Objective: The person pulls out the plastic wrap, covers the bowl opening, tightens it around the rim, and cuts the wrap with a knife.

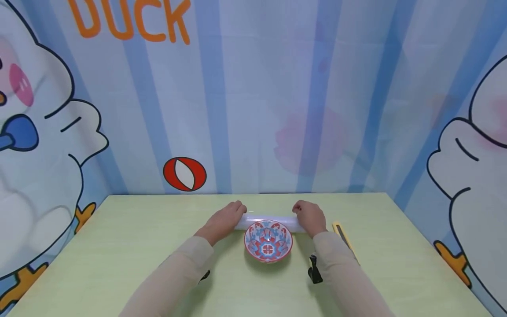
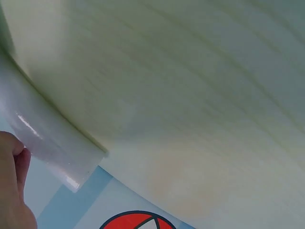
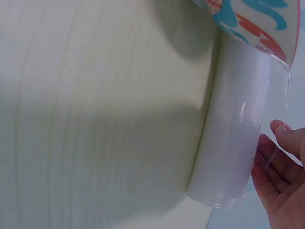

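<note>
A roll of clear plastic wrap lies crosswise on the table, behind a bowl with a red and blue pattern. My left hand is at the roll's left end, thumb and fingertip pinching the film close to its surface in the left wrist view. At the other end, my right hand has curled fingers. The right wrist view has its fingers behind sheer film, the thumb bent toward them at the film's edge. The bowl's patterned side overlaps the roll there.
A yellow utility knife lies right of the right hand, partly hidden by the sleeve. The pale green table ends at a blue striped curtain with cartoon ducks.
</note>
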A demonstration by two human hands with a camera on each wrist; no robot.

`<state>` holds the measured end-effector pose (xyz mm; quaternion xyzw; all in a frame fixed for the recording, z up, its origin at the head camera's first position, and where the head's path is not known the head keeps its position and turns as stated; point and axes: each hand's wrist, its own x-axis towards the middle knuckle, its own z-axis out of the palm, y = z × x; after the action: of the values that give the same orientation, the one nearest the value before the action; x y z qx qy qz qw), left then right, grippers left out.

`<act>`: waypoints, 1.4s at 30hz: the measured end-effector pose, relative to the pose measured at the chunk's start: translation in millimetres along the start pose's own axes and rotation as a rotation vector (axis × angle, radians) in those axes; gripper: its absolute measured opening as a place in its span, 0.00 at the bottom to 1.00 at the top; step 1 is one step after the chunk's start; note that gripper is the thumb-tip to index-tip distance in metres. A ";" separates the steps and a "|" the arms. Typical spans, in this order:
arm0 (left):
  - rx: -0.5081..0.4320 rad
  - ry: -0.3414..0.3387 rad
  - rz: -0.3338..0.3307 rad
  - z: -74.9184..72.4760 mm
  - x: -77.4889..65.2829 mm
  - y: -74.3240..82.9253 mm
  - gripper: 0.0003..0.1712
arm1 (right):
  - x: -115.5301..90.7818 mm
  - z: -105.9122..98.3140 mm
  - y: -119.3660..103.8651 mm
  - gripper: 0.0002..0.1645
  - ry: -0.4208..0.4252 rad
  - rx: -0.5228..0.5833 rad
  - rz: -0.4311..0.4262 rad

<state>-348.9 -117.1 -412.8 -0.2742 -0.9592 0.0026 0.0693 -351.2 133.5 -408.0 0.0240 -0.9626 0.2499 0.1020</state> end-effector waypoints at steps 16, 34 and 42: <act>0.262 -0.039 0.014 -6.1 -11.9 -11.8 0.25 | 3.8 -1.3 0.6 0.09 0.003 0.052 0.012; 0.177 -0.048 0.008 -11.6 -12.9 -9.5 0.22 | 4.4 -2.9 -0.1 0.10 0.030 0.108 0.020; 0.192 0.036 -0.012 -4.8 -25.4 -22.2 0.18 | 3.6 -1.5 -0.4 0.12 0.018 0.132 0.050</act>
<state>-338.5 -149.5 -410.5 -0.2606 -0.9547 0.0894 0.1124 -354.4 133.9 -405.8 0.0044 -0.9433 0.3156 0.1027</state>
